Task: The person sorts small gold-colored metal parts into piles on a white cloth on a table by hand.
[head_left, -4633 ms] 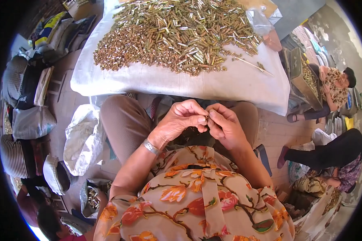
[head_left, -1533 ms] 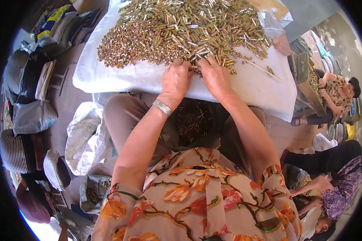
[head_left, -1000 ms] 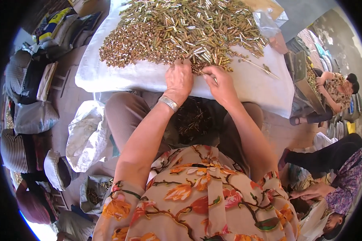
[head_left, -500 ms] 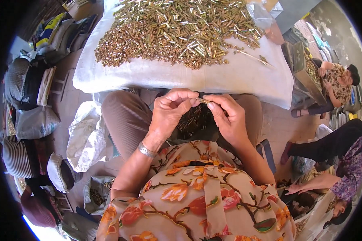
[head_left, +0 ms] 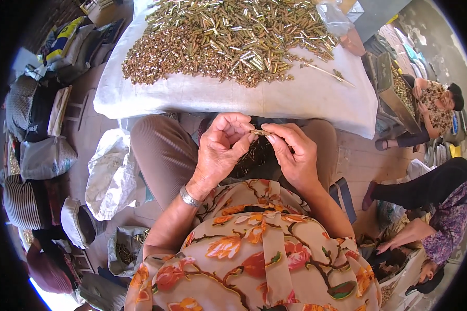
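Note:
Between my fingertips, above my lap, is a small brass-coloured metal cylinder (head_left: 261, 132). My right hand (head_left: 294, 151) pinches its right end between thumb and forefinger. My left hand (head_left: 222, 142) is closed at the other end, thumb against fingertip; the exact contact there is too small to make out. Beyond my knees, a white-covered table (head_left: 316, 103) bears a large heap of similar brass-coloured pieces (head_left: 249, 41), with smaller nut-like pieces (head_left: 155, 59) at its left front. Below my hands, between my legs, a dark container of metal pieces (head_left: 251, 158) is partly hidden.
A thin pale stick (head_left: 327, 72) lies on the table's right side. To my left are a crumpled white sack (head_left: 109, 173) and an open bag of metal pieces (head_left: 123, 249). Other people sit at the right, near a wooden box (head_left: 394, 96); several more sit at the left.
My fingers have shifted slightly around the metal cylinder, and my left fingertips now sit a little lower against its end. The right-hand co-worker's arm has moved.

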